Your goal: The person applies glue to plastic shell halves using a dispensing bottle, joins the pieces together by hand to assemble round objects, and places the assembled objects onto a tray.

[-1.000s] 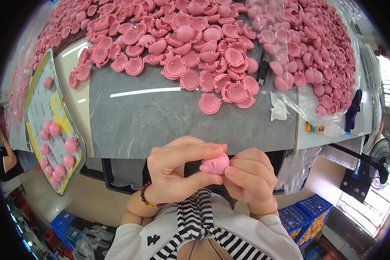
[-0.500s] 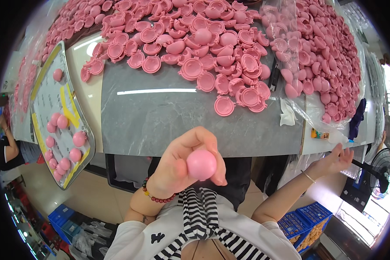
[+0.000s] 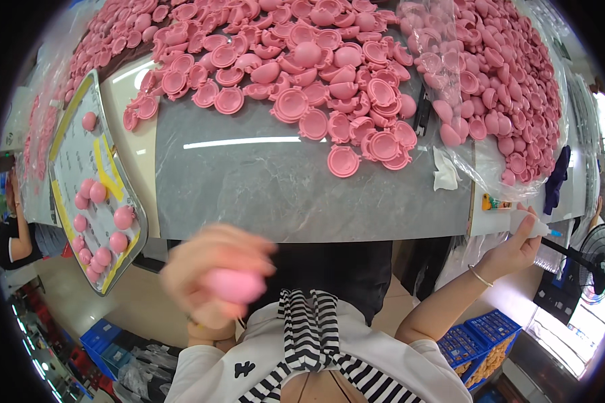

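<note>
My left hand (image 3: 212,275), smeared by motion, is closed around a pink plastic ball (image 3: 236,285) in front of the table's near edge. At the right end of the table, my right hand (image 3: 514,252) has its fingers around a white squeeze bottle (image 3: 538,229) with a blue tip. A heap of pink half-ball shells (image 3: 292,104), hollow with small tabs on their rims, covers the far part of the grey tabletop (image 3: 249,188). On the left, a tray (image 3: 141,221) edged with yellow tape carries several closed pink balls (image 3: 119,242).
Clear plastic sheeting holds more pink shells (image 3: 511,87) at the far right. Nearby lie a black cutter-like tool (image 3: 422,114), a crumpled white tissue (image 3: 445,171) and a small orange-and-green item (image 3: 495,202). Blue crates (image 3: 480,342) and a black fan (image 3: 591,262) stand at the right.
My left hand has swung left and nearer my body with the pink ball. My right hand has closed on the squeeze bottle, which has shifted slightly toward me.
</note>
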A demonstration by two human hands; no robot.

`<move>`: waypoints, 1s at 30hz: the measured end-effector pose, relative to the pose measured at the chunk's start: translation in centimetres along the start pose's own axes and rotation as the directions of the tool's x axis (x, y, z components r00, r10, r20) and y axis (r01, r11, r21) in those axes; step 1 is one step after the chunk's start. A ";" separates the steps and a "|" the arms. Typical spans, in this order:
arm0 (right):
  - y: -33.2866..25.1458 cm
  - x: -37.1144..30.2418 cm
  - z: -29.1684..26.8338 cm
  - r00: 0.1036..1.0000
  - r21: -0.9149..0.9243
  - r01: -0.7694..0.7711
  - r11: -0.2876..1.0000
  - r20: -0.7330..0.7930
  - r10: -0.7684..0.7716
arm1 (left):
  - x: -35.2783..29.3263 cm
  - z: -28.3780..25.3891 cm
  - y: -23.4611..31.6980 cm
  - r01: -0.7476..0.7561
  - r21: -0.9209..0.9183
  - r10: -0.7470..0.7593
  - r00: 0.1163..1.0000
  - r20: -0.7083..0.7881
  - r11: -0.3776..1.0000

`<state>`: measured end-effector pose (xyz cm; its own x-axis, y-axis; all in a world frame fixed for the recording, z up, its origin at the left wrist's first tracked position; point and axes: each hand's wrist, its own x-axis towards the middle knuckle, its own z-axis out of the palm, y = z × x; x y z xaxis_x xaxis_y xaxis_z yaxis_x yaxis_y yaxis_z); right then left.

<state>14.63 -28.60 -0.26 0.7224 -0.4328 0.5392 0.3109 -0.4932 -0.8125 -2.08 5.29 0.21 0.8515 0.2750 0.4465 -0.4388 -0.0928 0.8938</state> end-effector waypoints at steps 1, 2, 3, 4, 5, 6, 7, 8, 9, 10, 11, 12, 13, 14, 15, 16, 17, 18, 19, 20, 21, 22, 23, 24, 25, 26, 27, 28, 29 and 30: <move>-0.5 -0.4 -0.2 1.000 -0.005 -0.008 1.000 -0.005 0.008 | -0.4 -1.1 1.1 0.059 0.388 0.021 0.980 -0.200 0.920; -0.9 -0.7 -0.5 0.995 -0.010 -0.026 1.000 0.101 0.027 | 0.2 -1.3 1.8 0.275 0.635 0.095 0.869 -0.485 0.722; -1.6 -1.1 -0.3 0.974 0.013 -0.049 0.999 0.223 0.045 | 1.2 -4.1 2.8 0.307 0.854 0.234 0.873 -0.429 0.420; -1.8 -1.6 -0.6 0.976 0.009 -0.048 0.999 0.214 0.045 | 1.3 -7.1 2.7 0.362 0.884 0.203 0.881 -0.428 0.294; -1.9 -2.0 -0.7 0.968 0.038 -0.063 0.997 0.245 0.052 | 1.4 -9.2 3.0 0.410 0.899 0.177 0.884 -0.433 0.153; -2.0 -2.5 -0.7 0.959 0.067 -0.081 0.994 0.276 0.060 | 1.5 -9.6 2.7 0.406 0.901 0.180 0.885 -0.429 0.150; -2.3 -2.9 -0.4 0.960 0.071 -0.084 0.994 0.273 0.062 | 1.7 -9.9 2.5 0.471 0.877 0.169 0.860 -0.481 0.097; -2.8 -3.3 -0.1 0.952 0.124 -0.109 0.986 0.299 0.067 | 1.9 -10.0 2.3 0.534 0.845 0.163 0.830 -0.533 0.044; -3.5 -3.8 0.3 0.942 0.173 -0.129 0.976 0.328 0.067 | 2.2 -9.4 2.2 0.534 0.844 0.167 0.829 -0.534 0.045; -3.9 -4.2 0.5 0.942 0.177 -0.129 0.976 0.329 0.064 | 2.6 -7.6 2.2 0.414 0.895 0.212 0.871 -0.443 0.169; -3.8 -4.5 0.5 0.936 0.213 -0.093 0.973 0.350 0.013 | 3.1 -5.2 1.3 0.268 0.917 0.261 0.901 -0.348 0.295; -4.0 -4.7 0.6 0.926 0.261 -0.064 0.963 0.376 -0.041 | 3.7 -2.7 1.5 0.138 0.915 0.166 0.962 -0.214 0.380; -3.8 -5.1 0.7 0.937 0.246 -0.029 0.969 0.344 -0.059 | 4.3 -0.1 1.3 0.014 0.880 0.085 0.994 -0.061 0.476; -3.9 -5.3 0.8 0.939 0.244 -0.022 0.970 0.337 -0.063 | 4.8 1.7 0.5 -0.096 0.826 0.000 0.993 0.115 0.556; -4.2 -5.6 1.0 0.943 0.236 -0.040 0.971 0.329 -0.041 | 5.2 3.2 -0.1 -0.215 0.808 -0.008 0.965 0.262 0.549; -4.6 -5.7 1.2 0.946 0.235 -0.058 0.970 0.324 -0.022 | 5.7 4.4 -0.7 -0.243 0.780 0.022 0.959 0.283 0.577; -4.8 -5.6 1.3 0.947 0.252 -0.060 0.966 0.321 -0.025 | 5.9 5.3 -1.3 -0.272 0.751 0.052 0.952 0.303 0.602; -4.9 -5.7 1.3 0.947 0.267 -0.058 0.962 0.321 -0.032 | 6.0 5.7 -1.8 -0.275 0.758 0.060 0.952 0.299 0.592; -4.8 -5.7 1.1 0.947 0.264 -0.067 0.962 0.320 -0.022 | 6.0 5.9 -2.2 -0.250 0.768 0.033 0.957 0.287 0.589; -4.6 -5.7 0.9 0.947 0.262 -0.077 0.962 0.320 -0.012 | 6.0 5.8 -2.6 -0.225 0.779 0.006 0.962 0.273 0.586; -4.2 -5.6 0.6 0.948 0.273 -0.074 0.959 0.317 -0.017 | 6.0 5.8 -3.1 -0.248 0.772 0.051 0.961 0.270 0.585; -4.0 -5.6 0.4 0.952 0.288 -0.071 0.955 0.307 -0.022 | 6.0 5.6 -2.8 -0.251 0.777 0.057 0.962 0.268 0.577; -4.0 -5.5 0.3 0.954 0.303 -0.069 0.951 0.297 -0.026 | 5.7 5.4 -2.1 -0.227 0.745 0.004 0.958 0.288 0.627; -3.9 -5.5 0.1 0.958 0.305 -0.079 0.949 0.285 -0.012 | 5.5 5.1 -1.4 -0.197 0.709 -0.050 0.949 0.312 0.677; -4.0 -5.5 0.1 0.958 0.313 -0.079 0.946 0.287 -0.015 | 5.5 4.6 -0.5 -0.198 0.715 -0.048 0.950 0.308 0.670; -4.2 -5.5 0.2 0.957 0.345 -0.092 0.934 0.288 -0.012 | 5.6 3.7 0.7 -0.197 0.690 -0.128 0.912 0.390 0.696; -4.2 -5.4 0.1 0.957 0.373 -0.103 0.922 0.291 -0.011 | 5.8 2.9 1.9 -0.189 0.662 -0.203 0.860 0.468 0.725; -3.9 -5.4 0.0 0.958 0.369 -0.095 0.925 0.286 -0.016 | 6.9 2.2 2.9 -0.227 0.757 -0.202 0.881 0.427 0.612; -3.5 -5.4 -0.1 0.949 0.367 -0.078 0.927 0.311 -0.044 | 8.5 1.3 3.8 -0.257 0.839 -0.194 0.901 0.387 0.480; -3.5 -5.5 -0.1 0.935 0.380 -0.072 0.922 0.347 -0.070 | 9.9 -0.1 4.3 -0.222 0.885 -0.035 0.966 0.258 0.409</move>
<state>9.50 -24.61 -0.30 0.8682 -0.1088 0.4842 0.4693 -0.1372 -0.8723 4.46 7.69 8.42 0.9115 0.0222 0.4107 -0.1136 -0.9462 0.3032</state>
